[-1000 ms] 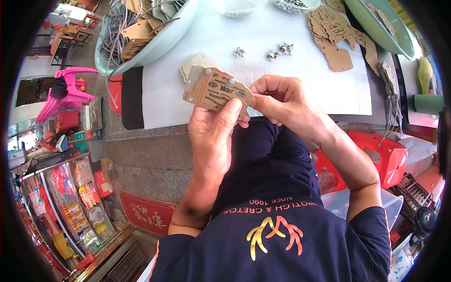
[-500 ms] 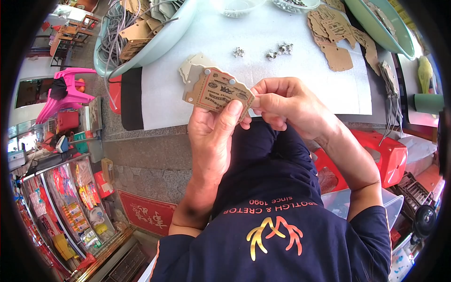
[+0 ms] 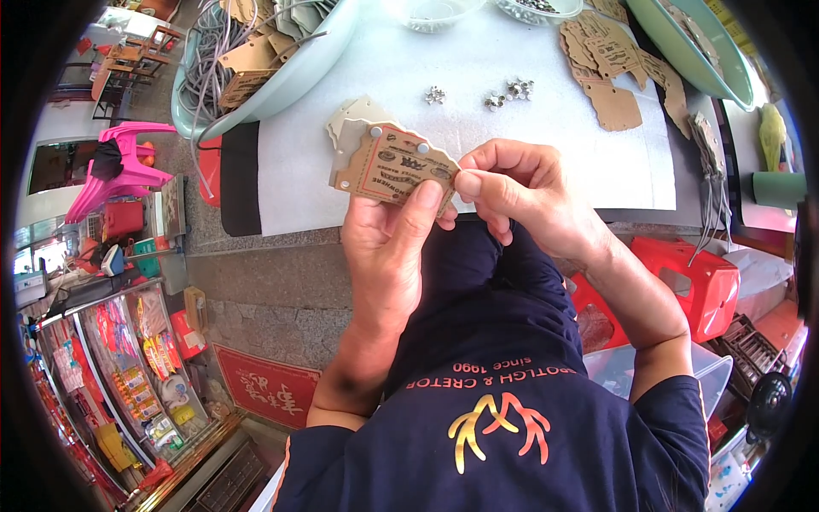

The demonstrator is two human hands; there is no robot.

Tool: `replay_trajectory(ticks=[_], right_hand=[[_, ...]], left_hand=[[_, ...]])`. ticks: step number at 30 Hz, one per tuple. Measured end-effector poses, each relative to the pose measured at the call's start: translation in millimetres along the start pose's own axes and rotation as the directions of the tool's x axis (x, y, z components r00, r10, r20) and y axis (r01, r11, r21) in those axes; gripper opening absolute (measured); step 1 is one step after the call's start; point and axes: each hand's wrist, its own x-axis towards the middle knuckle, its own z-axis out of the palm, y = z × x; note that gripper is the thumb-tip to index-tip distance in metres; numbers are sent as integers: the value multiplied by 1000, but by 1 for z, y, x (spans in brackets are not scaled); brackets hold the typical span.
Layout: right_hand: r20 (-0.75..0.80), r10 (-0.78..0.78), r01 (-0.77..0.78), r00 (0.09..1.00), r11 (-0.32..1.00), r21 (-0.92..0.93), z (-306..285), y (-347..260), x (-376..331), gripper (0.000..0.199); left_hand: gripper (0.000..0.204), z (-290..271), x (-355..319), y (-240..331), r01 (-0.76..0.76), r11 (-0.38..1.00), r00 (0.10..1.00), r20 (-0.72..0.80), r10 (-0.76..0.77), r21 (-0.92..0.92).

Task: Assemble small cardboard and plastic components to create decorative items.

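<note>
Since a second ago very little has shifted: the right hand [image 3: 520, 200] has slid a touch closer along the edge of the cardboard tags [image 3: 388, 162], and the left hand [image 3: 388, 247] keeps the same hold.

In the head view, the left hand is clamped on the small stack of tan cardboard tags, thumb pressed on the printed face, fingers behind. The top tag is scalloped at its edges, printed in red and dark ink, with two round metal rivets near its upper edge. The right hand's fingertips are pinched together at the stack's right corner; what they grip, if anything, is hidden.

Just beyond the hands lies a white cloth [image 3: 341, 128] over the table. On it, past the right hand, sit small clusters of silvery metal studs [image 3: 508, 92]. Farther right lie loose brown tags [image 3: 610, 72], matte and flat. Beyond the left hand, a pale green basin [image 3: 286, 81] holds grey cords and more tags.
</note>
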Motion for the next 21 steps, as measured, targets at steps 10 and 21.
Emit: replay_trajectory(ticks=[10,21], right_hand=[[-33,-45,46,998,999,4,1,5,1,26],[-72,-136,139,988,990,40,3,15,1,26]], left_hand=[[37,-4,3,-9,-62,998,996,60,61,11],[27,-3,6,-7,52,998,995,83,-54,22]])
